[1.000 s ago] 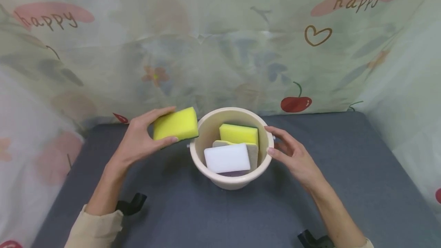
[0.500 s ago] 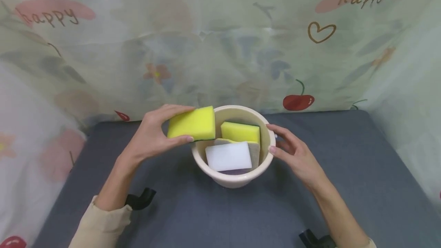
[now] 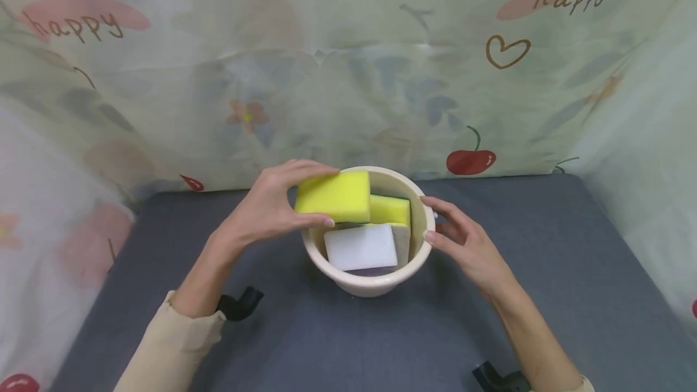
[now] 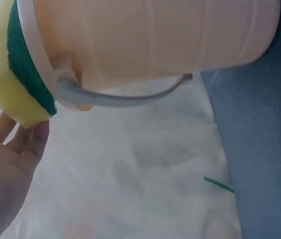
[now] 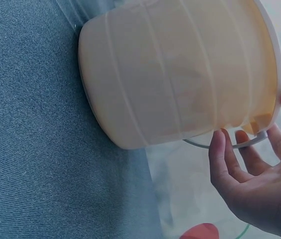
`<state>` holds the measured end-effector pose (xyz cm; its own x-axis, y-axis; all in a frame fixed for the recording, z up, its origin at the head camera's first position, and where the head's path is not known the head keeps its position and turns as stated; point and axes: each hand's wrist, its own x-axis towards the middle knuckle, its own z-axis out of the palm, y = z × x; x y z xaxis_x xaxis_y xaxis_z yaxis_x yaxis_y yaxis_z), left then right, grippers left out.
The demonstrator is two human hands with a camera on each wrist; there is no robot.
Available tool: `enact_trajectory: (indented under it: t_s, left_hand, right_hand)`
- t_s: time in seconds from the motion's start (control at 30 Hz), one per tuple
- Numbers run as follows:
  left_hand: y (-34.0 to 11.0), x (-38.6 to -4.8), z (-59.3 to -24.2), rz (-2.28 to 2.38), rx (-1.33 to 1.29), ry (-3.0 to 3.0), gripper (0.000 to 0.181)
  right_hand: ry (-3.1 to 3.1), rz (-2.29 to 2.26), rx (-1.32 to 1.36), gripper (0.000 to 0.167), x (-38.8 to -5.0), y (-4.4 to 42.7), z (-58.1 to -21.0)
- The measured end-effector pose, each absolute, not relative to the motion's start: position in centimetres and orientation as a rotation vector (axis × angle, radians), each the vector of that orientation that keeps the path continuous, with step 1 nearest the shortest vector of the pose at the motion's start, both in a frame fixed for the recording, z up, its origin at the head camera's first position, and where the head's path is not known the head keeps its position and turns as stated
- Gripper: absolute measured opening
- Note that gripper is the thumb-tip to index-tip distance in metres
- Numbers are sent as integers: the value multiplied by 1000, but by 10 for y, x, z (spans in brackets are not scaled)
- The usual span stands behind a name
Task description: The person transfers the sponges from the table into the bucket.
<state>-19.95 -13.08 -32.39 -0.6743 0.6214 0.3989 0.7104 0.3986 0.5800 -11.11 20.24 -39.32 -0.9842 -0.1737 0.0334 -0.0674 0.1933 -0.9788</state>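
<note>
In the head view my left hand (image 3: 267,204) grips a yellow sponge (image 3: 333,197) between thumb and fingers, above the left part of a cream bucket (image 3: 366,287). The left wrist view shows the green scouring layer (image 4: 23,62) on the sponge's underside, close to the bucket's rim. My right hand (image 3: 471,250) holds the right side of the rim, fingers curved by the handle joint. Inside the bucket lie a white block-shaped sponge (image 3: 362,248), another yellow sponge (image 3: 391,210) and a greyish piece (image 3: 402,245), partly covered.
The bucket stands on a dark grey-blue tabletop (image 3: 348,343). A grey handle (image 4: 125,100) hangs down the bucket's side. Behind the table hangs a printed curtain (image 3: 321,95), with pale sheets on both sides.
My left hand has carried the yellow sponge rightward, from beside the bucket to over its opening. The right hand has stayed at the rim.
</note>
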Motion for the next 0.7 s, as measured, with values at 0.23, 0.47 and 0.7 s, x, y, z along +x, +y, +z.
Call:
enact_trajectory:
  t_s: [0.23,0.47,0.7]
  left_hand:
    - [-116,-202,-319,-1130,-1275,-2546,63]
    - [-105,-205,-321,-1093,-1288,-2597,60]
    - [-96,-210,-324,-1034,-1298,-2624,64]
  right_hand:
    - [2371,-1914,-221,56,-111,202,-392]
    - [2360,-1917,-219,57,-111,202,-392]
    - [2358,-1918,-210,58,-111,202,-393]
